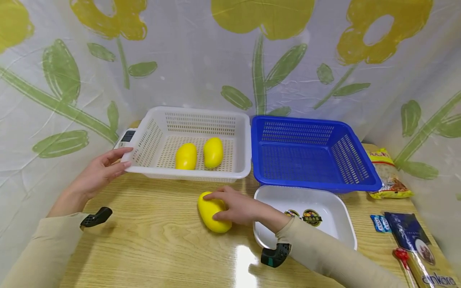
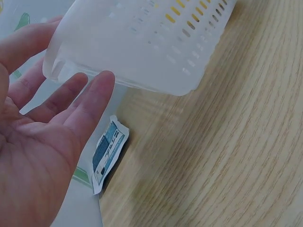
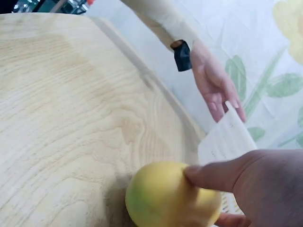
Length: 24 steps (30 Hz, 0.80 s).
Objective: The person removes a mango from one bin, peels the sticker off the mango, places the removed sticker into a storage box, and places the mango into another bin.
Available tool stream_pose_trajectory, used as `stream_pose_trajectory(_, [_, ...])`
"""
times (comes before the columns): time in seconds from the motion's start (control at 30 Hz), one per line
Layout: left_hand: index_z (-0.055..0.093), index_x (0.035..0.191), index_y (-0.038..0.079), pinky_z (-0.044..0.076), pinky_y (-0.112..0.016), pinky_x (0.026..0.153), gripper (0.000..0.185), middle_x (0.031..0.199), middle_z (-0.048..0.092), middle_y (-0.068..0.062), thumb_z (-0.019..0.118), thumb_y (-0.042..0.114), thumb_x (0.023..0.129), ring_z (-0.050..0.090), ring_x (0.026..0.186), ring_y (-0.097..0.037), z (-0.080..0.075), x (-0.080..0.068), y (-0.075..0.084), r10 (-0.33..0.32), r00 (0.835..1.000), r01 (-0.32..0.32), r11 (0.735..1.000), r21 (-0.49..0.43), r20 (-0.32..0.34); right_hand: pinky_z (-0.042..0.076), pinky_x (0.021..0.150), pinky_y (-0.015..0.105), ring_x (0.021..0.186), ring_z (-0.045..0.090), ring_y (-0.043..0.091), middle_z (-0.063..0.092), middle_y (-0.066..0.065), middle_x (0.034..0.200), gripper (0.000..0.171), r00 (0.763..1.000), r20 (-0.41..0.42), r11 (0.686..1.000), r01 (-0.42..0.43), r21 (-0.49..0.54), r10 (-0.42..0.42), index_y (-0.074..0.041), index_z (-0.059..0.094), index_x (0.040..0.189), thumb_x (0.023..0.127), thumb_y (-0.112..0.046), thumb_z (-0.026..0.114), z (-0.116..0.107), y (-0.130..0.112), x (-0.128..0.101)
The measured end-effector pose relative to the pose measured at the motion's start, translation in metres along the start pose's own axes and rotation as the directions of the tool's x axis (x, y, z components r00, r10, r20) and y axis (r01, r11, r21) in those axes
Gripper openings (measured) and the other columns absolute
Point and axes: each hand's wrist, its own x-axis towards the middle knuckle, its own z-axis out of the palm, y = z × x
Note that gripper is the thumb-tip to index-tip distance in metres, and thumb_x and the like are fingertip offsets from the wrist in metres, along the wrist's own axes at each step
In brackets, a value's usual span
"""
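My right hand (image 1: 239, 206) grips a yellow mango (image 1: 212, 214) in front of the white basket, thumb on its near side and fingers over its top. The right wrist view has the same mango (image 3: 163, 198) with a greenish patch, close over the wooden table. My left hand (image 1: 102, 172) holds the front left corner of the white slotted basket (image 1: 194, 174), its fingers at the rim. Seen from the left wrist, the fingers (image 2: 97, 101) lie against the outside of the basket corner. Two more mangoes, one on the left (image 1: 186, 156) and one on the right (image 1: 213, 152), rest in the basket.
A blue basket (image 1: 317, 185) stands right of the white one. A white tray (image 1: 345, 224) with two stickers sits in front of it, under my right forearm. Bagged food (image 1: 390, 176) and a dark packet (image 1: 410, 236) lie far right. A small packet (image 2: 110, 153) lies by the left corner.
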Motion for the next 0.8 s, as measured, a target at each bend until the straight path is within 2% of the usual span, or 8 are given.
stream_pose_trajectory(0.13, [0.038,0.147,0.004,0.050,-0.015,0.086,0.052,0.130,0.047,-0.001,0.058,0.013,0.099,0.056,0.106,-0.005,0.001,0.001,0.002,-0.029,0.999,0.032,0.997,0.072,-0.038,0.036,0.109,0.047,0.132,0.039,0.031,0.040,0.019,0.144,0.050,0.999,0.008,0.999,0.041,-0.024,-0.041,-0.014,0.052,0.142,0.094,-0.016,0.065,-0.003,0.001,0.004])
stream_pose_trajectory(0.23, [0.037,0.147,0.004,0.050,-0.015,0.086,0.054,0.131,0.046,-0.001,0.059,0.014,0.099,0.055,0.106,-0.004,0.002,0.001,0.002,-0.031,0.999,0.034,0.996,0.084,-0.034,0.034,0.110,0.047,0.133,0.039,0.031,0.042,0.018,0.145,0.050,0.999,0.003,0.999,0.037,-0.033,-0.037,-0.014,0.051,0.143,0.094,-0.016,0.065,-0.005,0.003,0.006])
stream_pose_trajectory(0.47, [0.038,0.148,0.007,0.050,-0.014,0.087,0.053,0.131,0.046,0.000,0.059,0.015,0.099,0.055,0.106,-0.003,0.002,0.001,0.001,-0.027,0.999,0.029,0.997,0.065,-0.021,0.044,0.094,0.039,0.118,0.047,0.023,0.053,0.010,0.137,0.052,0.998,-0.048,0.999,-0.046,-0.026,0.045,-0.020,0.049,0.144,0.095,-0.018,0.065,-0.009,0.007,0.010])
stream_pose_trajectory(0.57, [0.039,0.148,0.007,0.050,-0.015,0.087,0.053,0.130,0.047,0.000,0.059,0.014,0.099,0.055,0.106,-0.003,0.001,0.001,0.001,-0.025,1.000,0.026,0.998,0.054,-0.014,0.043,0.099,0.041,0.126,0.044,0.025,0.054,0.010,0.137,0.049,0.999,-0.035,0.999,-0.015,-0.045,0.013,-0.019,0.048,0.143,0.096,-0.014,0.062,-0.009,0.007,0.011])
stream_pose_trajectory(0.67, [0.039,0.148,0.008,0.050,-0.016,0.087,0.053,0.129,0.048,0.000,0.059,0.014,0.099,0.056,0.106,-0.004,0.000,0.000,0.001,-0.027,0.999,0.028,0.998,0.051,-0.017,0.037,0.107,0.046,0.137,0.036,0.029,0.052,0.010,0.140,0.047,0.999,-0.006,0.998,0.031,-0.062,-0.031,-0.017,0.050,0.142,0.096,-0.009,0.058,-0.009,0.007,0.013])
stream_pose_trajectory(0.8, [0.040,0.147,0.008,0.050,-0.016,0.087,0.052,0.127,0.050,0.001,0.059,0.014,0.099,0.057,0.105,-0.004,0.000,0.001,-0.001,-0.024,0.999,0.025,0.998,0.054,-0.025,0.032,0.111,0.050,0.140,0.032,0.032,0.047,0.012,0.145,0.045,0.999,0.015,0.997,0.053,-0.048,-0.053,-0.015,0.053,0.140,0.096,-0.010,0.059,-0.009,0.006,0.014])
